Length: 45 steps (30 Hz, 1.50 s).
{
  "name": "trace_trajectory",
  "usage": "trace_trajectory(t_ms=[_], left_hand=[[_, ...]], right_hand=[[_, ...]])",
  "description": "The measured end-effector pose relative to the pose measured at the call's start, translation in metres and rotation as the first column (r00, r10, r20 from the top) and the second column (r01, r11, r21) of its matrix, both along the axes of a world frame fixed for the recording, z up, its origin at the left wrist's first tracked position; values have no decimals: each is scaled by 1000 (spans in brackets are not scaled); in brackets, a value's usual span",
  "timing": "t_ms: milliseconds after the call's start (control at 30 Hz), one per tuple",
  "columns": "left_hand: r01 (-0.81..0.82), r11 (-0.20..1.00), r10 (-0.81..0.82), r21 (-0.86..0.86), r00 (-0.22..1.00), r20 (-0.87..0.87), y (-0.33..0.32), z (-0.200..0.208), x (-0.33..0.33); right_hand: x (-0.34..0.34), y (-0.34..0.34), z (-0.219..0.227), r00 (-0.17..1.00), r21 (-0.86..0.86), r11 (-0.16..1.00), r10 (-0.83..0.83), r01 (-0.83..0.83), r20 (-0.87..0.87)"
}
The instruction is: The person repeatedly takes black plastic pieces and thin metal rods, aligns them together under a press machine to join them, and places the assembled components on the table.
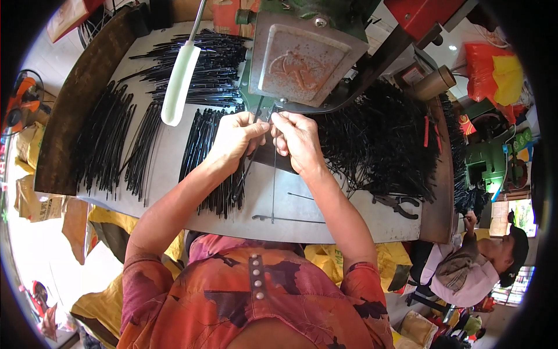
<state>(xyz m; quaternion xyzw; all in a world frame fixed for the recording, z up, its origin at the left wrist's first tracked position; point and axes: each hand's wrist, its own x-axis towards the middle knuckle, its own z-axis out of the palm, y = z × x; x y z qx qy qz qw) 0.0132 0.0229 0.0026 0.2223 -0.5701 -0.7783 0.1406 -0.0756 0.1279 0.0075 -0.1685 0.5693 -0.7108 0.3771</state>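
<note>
My left hand (241, 137) and my right hand (297, 141) meet just below the head of a green press (311, 61). The left fingers pinch a thin black umbrella rib (251, 166), which slants down toward me. Closed thumb against fingers, my right hand grips another slim dark rib (274, 180) that hangs straight down to the table. Both upper ends reach the small metal tooling under the press, where my fingertips partly hide the joint. A bundle of black ribs (200, 145) lies right beside my left wrist.
More rib bundles (104, 142) cover the table's left, and a tangled heap (383, 139) fills its right. Pliers (398, 205) lie near the front edge. A white-gripped lever (181, 84) hangs left of the press. A rusty metal wall (64, 122) bounds the left; another person (465, 264) sits at right.
</note>
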Motion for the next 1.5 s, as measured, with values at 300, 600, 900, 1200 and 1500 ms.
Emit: trace_trajectory(t_ms=[300,600,900,1200,1500], left_hand=[[37,998,-34,56,998,-52,-3,-4,2],[78,997,-78,-7,996,-50,-6,-3,1],[-69,993,73,93,996,-45,11,-6,-1],[-158,987,158,38,987,8,15,2,-4],[-127,992,127,-5,992,7,7,6,-3]], right_hand=[[0,0,0,1000,-4,1000,8,-8,-9],[-3,3,2,999,12,999,43,-43,21],[-1,0,-3,999,7,1000,14,-15,41],[-6,8,1,998,23,999,47,-48,30],[-49,76,35,847,466,869,118,164,-519]])
